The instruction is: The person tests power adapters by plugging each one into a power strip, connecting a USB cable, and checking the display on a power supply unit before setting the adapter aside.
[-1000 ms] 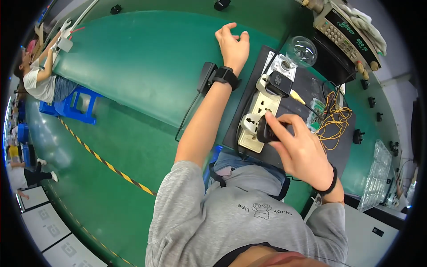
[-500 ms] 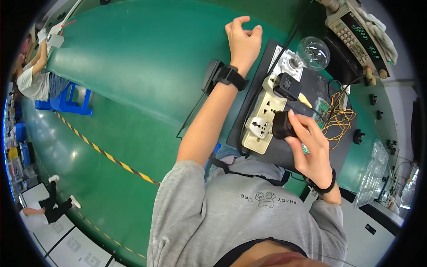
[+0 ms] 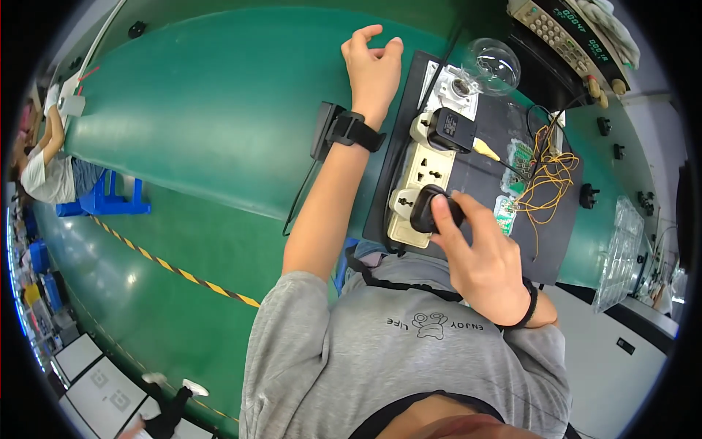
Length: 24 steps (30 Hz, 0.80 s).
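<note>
My right hand [image 3: 486,263] grips a black power adapter [image 3: 430,208] between thumb and fingers. That adapter is over the near end of a cream power strip [image 3: 433,162] and partly covers a white socket adapter [image 3: 402,203]; whether its pins are in the socket is hidden. Another black power adapter [image 3: 451,130] sits at the strip's far end, with a yellow-sleeved cable plug [image 3: 485,148] at its side. My left hand [image 3: 373,73] hovers over the green bench, fingers bent and apart, holding nothing. A black device is strapped to my left wrist.
On the black mat [image 3: 479,186] are green circuit boards [image 3: 521,162] and tangled yellow wires [image 3: 552,186]. A clear glass bulb [image 3: 493,66] and a bench instrument [image 3: 563,33] stand beyond. Clear plastic trays [image 3: 620,256] are at right. Another person [image 3: 47,175] sits far left; someone else's legs show lower left.
My right hand has brought the black power adapter left, over the white socket adapter. My left hand keeps its pose. The whole view has shifted slightly.
</note>
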Each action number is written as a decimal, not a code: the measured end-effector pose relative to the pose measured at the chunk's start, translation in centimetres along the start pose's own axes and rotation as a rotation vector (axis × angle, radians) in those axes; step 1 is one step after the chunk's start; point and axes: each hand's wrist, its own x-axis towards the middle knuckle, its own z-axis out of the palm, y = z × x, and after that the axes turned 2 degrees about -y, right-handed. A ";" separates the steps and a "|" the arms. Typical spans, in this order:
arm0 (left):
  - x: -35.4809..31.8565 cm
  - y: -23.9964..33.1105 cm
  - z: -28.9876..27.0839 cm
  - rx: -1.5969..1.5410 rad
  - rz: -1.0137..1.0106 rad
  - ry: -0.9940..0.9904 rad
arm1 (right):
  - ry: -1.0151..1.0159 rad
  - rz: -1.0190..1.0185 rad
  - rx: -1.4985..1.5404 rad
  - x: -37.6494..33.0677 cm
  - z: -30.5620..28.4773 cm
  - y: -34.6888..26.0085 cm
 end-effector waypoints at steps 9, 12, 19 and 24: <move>-0.1 0.2 0.2 -0.037 -0.066 -0.064 | -0.026 0.007 0.083 -0.1 1.2 0.9; -0.3 1.3 0.2 -0.098 -0.067 -0.070 | 0.025 -0.030 -0.001 0.3 1.3 0.9; -3.7 2.7 -1.9 -0.123 0.242 -0.445 | 0.293 0.041 0.215 0.8 -0.2 7.1; -6.0 3.3 -2.7 0.169 0.474 -0.760 | 0.176 0.203 0.271 0.6 1.8 10.4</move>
